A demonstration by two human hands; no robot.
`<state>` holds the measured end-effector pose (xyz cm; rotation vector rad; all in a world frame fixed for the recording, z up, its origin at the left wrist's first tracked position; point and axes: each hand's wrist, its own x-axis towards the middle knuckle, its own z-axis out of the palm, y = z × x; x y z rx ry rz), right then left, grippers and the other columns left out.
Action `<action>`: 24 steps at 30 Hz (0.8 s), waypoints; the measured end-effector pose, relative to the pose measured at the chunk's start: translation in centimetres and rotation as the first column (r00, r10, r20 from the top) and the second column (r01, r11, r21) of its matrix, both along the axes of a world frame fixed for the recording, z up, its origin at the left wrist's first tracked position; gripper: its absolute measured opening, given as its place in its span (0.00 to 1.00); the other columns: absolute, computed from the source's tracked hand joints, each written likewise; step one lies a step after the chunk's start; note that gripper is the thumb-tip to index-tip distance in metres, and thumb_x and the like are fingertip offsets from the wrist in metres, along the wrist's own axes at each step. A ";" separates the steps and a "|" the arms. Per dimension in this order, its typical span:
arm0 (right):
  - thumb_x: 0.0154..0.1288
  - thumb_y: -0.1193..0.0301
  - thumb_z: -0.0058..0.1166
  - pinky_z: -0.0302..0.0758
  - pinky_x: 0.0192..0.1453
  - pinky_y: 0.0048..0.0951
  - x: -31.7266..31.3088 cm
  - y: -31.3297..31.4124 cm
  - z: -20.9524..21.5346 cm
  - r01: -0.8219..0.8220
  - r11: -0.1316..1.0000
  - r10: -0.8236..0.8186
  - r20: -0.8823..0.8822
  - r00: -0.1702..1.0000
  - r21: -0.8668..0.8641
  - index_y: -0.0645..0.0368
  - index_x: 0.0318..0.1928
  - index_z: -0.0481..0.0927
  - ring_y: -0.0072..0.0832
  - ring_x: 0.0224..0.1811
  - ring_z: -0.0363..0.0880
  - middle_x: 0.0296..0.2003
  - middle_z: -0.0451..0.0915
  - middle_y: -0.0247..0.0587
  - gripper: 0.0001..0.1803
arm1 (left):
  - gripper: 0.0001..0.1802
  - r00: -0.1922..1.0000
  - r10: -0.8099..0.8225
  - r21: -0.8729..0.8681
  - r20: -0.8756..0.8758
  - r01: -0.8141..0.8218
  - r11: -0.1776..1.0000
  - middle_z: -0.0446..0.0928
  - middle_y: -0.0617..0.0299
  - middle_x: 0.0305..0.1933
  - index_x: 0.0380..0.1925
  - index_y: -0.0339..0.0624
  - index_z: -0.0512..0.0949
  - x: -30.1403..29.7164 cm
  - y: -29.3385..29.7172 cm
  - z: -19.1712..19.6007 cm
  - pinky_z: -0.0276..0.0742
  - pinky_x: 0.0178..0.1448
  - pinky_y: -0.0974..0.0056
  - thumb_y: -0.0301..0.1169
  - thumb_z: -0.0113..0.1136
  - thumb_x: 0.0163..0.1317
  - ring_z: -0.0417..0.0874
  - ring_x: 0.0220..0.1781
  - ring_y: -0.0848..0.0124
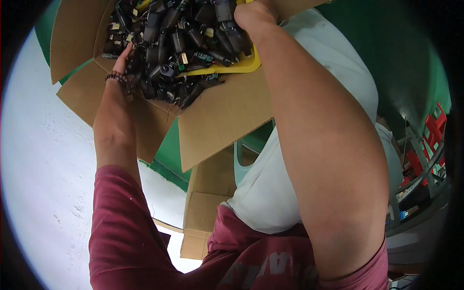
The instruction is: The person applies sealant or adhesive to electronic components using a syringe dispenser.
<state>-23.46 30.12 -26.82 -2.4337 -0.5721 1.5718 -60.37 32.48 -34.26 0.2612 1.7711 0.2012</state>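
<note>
A large heap of dark, translucent plastic housings, with small green circuit boards and thin wires showing, fills the upper part of the head view. Part of it lies in a yellow tray, the rest in an open cardboard box. My left hand, with a beaded bracelet at the wrist, reaches into the left side of the heap. Its thumb is stretched out against the parts; the other fingers are hidden. My right hand is at the tray's right side by the top edge, its fingers out of sight.
The box's flaps stand spread outward. Below is another cardboard box. Pale cloth-like material lies under my right arm. A white wall runs along the left. Red plastic stools and a metal frame are at the far right.
</note>
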 end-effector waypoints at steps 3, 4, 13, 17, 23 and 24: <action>0.63 0.71 0.40 0.69 0.56 0.35 0.6 0.1 0.2 0.054 0.998 -0.058 -0.099 0.993 -0.035 0.66 0.51 0.72 0.44 0.54 0.73 0.52 0.72 0.57 0.18 | 0.30 0.999 0.041 0.015 -0.028 -0.040 0.999 0.75 0.65 0.52 0.52 0.54 0.73 0.9 -0.9 0.8 0.72 0.52 0.53 0.58 0.55 0.54 0.76 0.50 0.64; 0.64 0.72 0.42 0.72 0.50 0.33 0.7 -0.1 -0.2 0.057 0.998 -0.059 -0.049 0.997 -0.031 0.66 0.49 0.73 0.40 0.47 0.76 0.46 0.75 0.54 0.16 | 0.30 0.994 0.069 -0.012 0.089 -0.068 0.998 0.75 0.65 0.53 0.54 0.55 0.72 1.9 -1.8 1.4 0.70 0.52 0.49 0.56 0.57 0.54 0.75 0.53 0.62; 0.53 0.70 0.49 0.70 0.56 0.34 -0.5 -0.8 -5.1 -0.019 0.987 0.011 0.050 0.999 0.159 0.68 0.46 0.77 0.43 0.51 0.76 0.46 0.77 0.57 0.20 | 0.23 0.879 0.176 0.723 -0.444 0.235 0.650 0.78 0.59 0.40 0.47 0.39 0.74 12.1 -3.7 1.9 0.72 0.49 0.64 0.40 0.62 0.53 0.78 0.42 0.64; 0.55 0.67 0.50 0.70 0.59 0.33 -0.6 -1.0 -4.9 -0.024 0.994 0.024 -0.001 1.000 0.110 0.68 0.50 0.75 0.43 0.54 0.74 0.50 0.75 0.57 0.24 | 0.26 0.891 0.231 0.834 -0.391 0.236 0.499 0.77 0.53 0.44 0.48 0.36 0.71 18.8 -3.1 3.7 0.70 0.53 0.62 0.40 0.65 0.52 0.77 0.45 0.64; 0.54 0.67 0.53 0.73 0.52 0.34 -0.2 -0.8 -6.1 -0.057 0.995 0.066 -0.109 0.992 0.080 0.69 0.45 0.78 0.39 0.49 0.78 0.45 0.78 0.55 0.21 | 0.33 0.547 -0.269 0.475 -0.793 0.831 0.289 0.61 0.42 0.63 0.57 0.46 0.70 21.5 -6.4 6.6 0.52 0.67 0.46 0.50 0.61 0.52 0.57 0.67 0.46; 0.54 0.67 0.53 0.73 0.52 0.34 0.1 -0.7 -6.5 -0.059 0.994 0.069 -0.107 0.992 0.091 0.69 0.45 0.78 0.39 0.49 0.78 0.45 0.78 0.55 0.21 | 0.33 0.548 -0.260 0.479 -0.795 0.830 0.285 0.61 0.42 0.63 0.57 0.46 0.70 21.2 -6.5 7.6 0.52 0.67 0.46 0.50 0.61 0.52 0.57 0.67 0.46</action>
